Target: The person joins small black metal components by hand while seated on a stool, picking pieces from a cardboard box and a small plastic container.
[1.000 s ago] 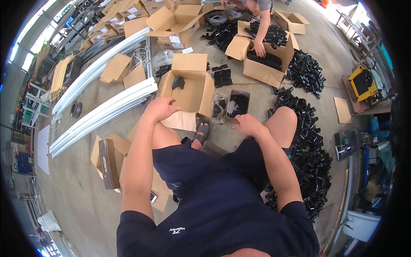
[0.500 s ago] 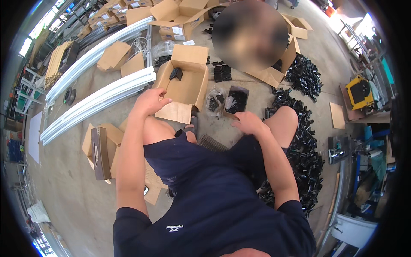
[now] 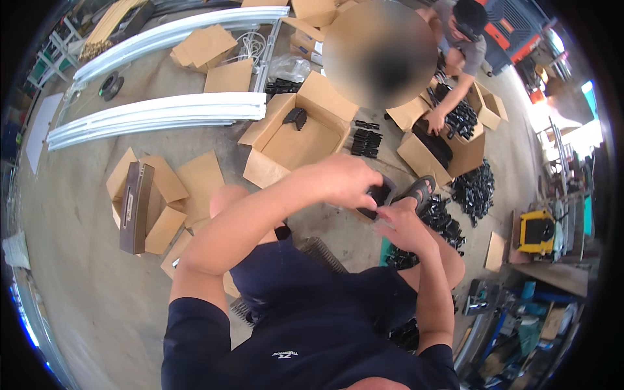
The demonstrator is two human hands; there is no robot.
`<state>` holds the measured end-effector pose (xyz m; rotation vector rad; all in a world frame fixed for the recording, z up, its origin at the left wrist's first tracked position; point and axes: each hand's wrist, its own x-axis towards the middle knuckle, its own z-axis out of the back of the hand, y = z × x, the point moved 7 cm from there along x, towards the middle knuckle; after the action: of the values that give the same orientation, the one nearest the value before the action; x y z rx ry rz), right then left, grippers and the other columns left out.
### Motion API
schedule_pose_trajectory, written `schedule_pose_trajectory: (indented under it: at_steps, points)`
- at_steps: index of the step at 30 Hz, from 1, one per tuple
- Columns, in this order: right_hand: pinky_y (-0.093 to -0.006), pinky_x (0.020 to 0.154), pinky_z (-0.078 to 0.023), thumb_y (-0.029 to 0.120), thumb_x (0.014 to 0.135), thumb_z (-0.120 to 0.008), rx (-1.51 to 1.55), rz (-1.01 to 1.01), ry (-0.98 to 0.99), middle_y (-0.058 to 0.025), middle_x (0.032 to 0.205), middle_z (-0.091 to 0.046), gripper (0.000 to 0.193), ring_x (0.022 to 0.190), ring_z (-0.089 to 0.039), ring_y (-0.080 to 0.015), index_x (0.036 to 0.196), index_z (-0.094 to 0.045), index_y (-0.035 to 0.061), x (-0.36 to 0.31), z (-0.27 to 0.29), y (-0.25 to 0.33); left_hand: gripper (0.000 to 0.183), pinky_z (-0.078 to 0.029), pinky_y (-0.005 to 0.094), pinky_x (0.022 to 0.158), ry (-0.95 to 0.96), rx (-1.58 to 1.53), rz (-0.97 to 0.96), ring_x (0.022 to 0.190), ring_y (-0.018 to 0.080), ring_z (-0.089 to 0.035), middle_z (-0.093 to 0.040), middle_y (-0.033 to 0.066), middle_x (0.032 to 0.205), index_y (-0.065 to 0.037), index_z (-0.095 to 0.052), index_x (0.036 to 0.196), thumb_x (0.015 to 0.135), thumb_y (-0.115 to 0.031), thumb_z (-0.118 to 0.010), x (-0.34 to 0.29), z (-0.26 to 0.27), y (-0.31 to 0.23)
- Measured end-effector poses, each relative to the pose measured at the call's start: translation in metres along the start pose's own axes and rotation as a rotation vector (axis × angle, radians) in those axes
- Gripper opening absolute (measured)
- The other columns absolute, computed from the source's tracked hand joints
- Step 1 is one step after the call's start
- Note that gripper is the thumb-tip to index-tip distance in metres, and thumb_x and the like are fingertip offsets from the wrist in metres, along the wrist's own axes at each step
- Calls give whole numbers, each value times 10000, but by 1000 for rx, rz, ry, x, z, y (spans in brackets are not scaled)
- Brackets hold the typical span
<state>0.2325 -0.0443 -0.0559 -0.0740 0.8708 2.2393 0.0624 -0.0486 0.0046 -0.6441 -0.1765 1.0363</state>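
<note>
My left hand (image 3: 348, 182) reaches across to a small box (image 3: 387, 194) with dark contents, its thumb and fingers apart at the near left side. My right hand (image 3: 408, 227) is just below the same box, fingers spread and slightly blurred. Both hands hide much of the box. Nothing shows held in either hand. Behind my left hand stands a large open cardboard box (image 3: 263, 168) with a small cluster of black parts (image 3: 296, 119) inside. Black parts lie in a stacked row (image 3: 366, 143) on the floor to its right.
A co-worker's hand (image 3: 437, 121) reaches into another cardboard box (image 3: 422, 156) at the far right. Heaps of black parts (image 3: 473, 185) lie beside my right leg. White metal profiles (image 3: 162, 117) lie at the left, near a long brown box (image 3: 135, 208). A round blur covers the top middle.
My left hand has moved right, from the large carton's edge to the small box. My right hand stays near that box, fingers now spread. The view has shifted, and a co-worker now shows.
</note>
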Motion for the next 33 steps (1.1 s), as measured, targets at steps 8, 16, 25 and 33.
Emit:
schedule_pose_trajectory:
  at_steps: [8, 16, 25, 33]
  points:
    - [-396, 756, -556, 280, 908, -698, 235, -147, -149, -198, 873, -731, 313, 825, -728, -317, 1038, -723, -4, 255, -64, -63, 413, -506, 424, 833, 131, 268, 44, 900, 297, -719, -738, 123, 867, -54, -659, 1111, 860, -371, -743, 10, -56, 72]
    - [-393, 892, -551, 302, 861, -733, 318, -402, -333, -156, 983, -753, 381, 979, -722, -293, 1127, -716, 30, 448, -185, -125, 466, -485, 400, 887, -114, 9, 34, 949, 229, -675, -695, 95, 909, -16, -641, 1175, 835, -322, -726, -4, 11, 100]
    - [-437, 850, -554, 353, 853, -749, 280, -704, -443, -116, 960, -751, 336, 962, -715, -320, 1023, -698, 68, 503, -218, -117, 529, -483, 329, 813, -459, -123, 121, 934, 215, -594, -633, 91, 1073, -6, -636, 1220, 789, -303, -706, -14, 58, 124]
    - [-450, 848, -551, 440, 871, -674, 109, -687, -380, -157, 953, -748, 373, 940, -711, -352, 909, -726, 73, 513, -221, -124, 602, -487, 309, 764, -430, -152, 121, 856, 190, -595, -626, 66, 1073, -25, -624, 1203, 742, -379, -779, -10, 59, 125]
